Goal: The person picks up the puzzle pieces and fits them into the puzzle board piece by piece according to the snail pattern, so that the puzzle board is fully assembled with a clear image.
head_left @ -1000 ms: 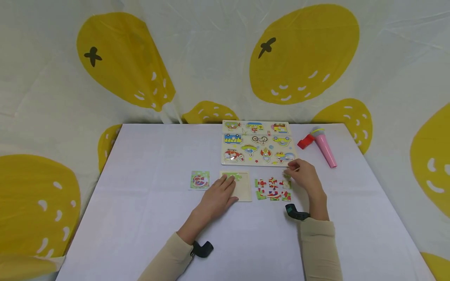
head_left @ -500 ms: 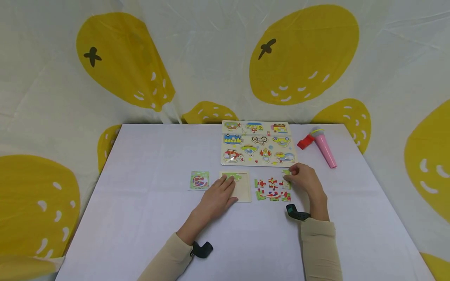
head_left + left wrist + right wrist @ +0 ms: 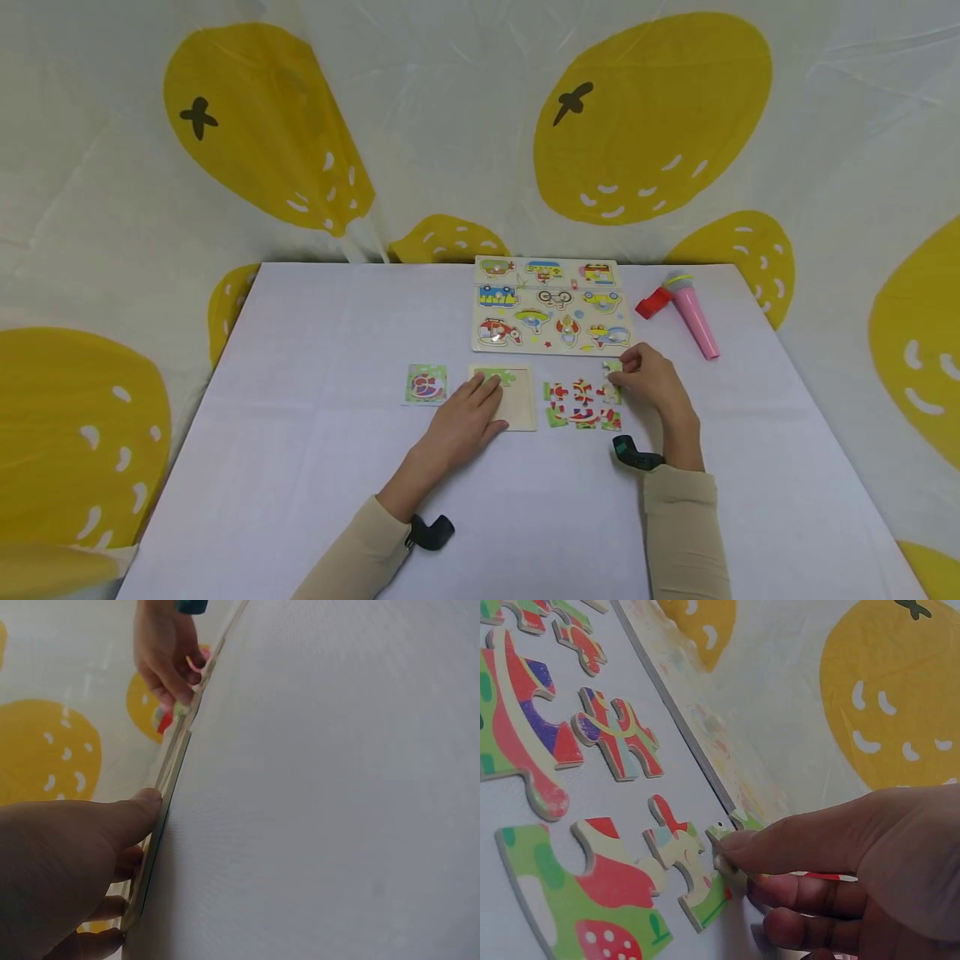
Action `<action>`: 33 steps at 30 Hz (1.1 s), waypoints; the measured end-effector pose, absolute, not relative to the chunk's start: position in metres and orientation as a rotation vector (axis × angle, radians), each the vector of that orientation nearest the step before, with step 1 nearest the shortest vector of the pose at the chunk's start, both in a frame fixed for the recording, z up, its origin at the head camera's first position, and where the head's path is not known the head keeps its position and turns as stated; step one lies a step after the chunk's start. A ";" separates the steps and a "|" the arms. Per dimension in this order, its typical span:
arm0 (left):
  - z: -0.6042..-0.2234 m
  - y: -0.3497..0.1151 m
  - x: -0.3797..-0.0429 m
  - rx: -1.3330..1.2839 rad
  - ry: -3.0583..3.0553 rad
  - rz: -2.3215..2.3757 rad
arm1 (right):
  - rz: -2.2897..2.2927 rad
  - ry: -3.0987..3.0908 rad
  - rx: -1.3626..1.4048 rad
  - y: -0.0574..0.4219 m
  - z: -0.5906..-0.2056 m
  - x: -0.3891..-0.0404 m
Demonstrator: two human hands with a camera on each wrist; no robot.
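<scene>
White cloth is covering the desk in the head view, and you are laying your left hand flat, fingers straight, on the small wooden puzzle tray, beside the green piece already lying in its top edge. Your right hand is pinching a puzzle piece at the upper right corner of the loose pieces, which are lying just right of the tray. A square picture card is sitting just left of the tray. Behind them, a vehicle peg board is resting near the far edge, with a pink toy microphone and a red block to its right.

From the left wrist, your left hand is pressing its thumb against the tray's thin edge, fingers stretched out, holding nothing. Farther along, your right hand is showing with its fingertips on a piece.

From the right wrist, your right hand is gripping the puzzle piece between thumb and fingertips; it is lying low on the desk, touching a neighbouring green and red piece. More loose pieces are spreading away behind it, apart from one another.
</scene>
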State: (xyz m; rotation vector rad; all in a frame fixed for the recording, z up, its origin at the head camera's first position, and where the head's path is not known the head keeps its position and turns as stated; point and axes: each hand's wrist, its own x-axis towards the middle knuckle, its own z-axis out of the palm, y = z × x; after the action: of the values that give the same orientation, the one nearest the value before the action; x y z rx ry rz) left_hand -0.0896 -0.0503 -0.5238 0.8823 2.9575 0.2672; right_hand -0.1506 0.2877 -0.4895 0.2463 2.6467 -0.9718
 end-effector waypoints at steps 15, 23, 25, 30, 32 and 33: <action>-0.523 -0.051 -0.090 0.877 2.952 0.278 | -1.051 2.700 0.156 0.281 -0.471 -0.148; -0.523 -0.050 -0.091 0.865 2.946 0.307 | -1.133 2.712 0.099 0.254 -0.472 -0.152; -0.523 -0.051 -0.091 0.866 2.946 0.309 | -1.141 2.713 0.073 0.246 -0.473 -0.152; -0.523 -0.051 -0.091 0.867 2.947 0.309 | -1.176 2.674 0.025 0.226 -0.476 -0.152; -0.522 -0.051 -0.091 0.869 2.945 0.314 | -1.173 2.680 -0.007 0.219 -0.479 -0.152; -0.523 -0.051 -0.091 0.871 2.945 0.316 | -1.168 2.686 -0.022 0.216 -0.481 -0.151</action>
State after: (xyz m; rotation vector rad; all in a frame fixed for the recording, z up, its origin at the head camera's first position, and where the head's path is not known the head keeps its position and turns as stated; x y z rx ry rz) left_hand -0.0912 -0.0512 -0.5225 0.8711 2.9448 0.3164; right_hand -0.1514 0.2156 -0.4809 -0.0225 2.6861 -1.1682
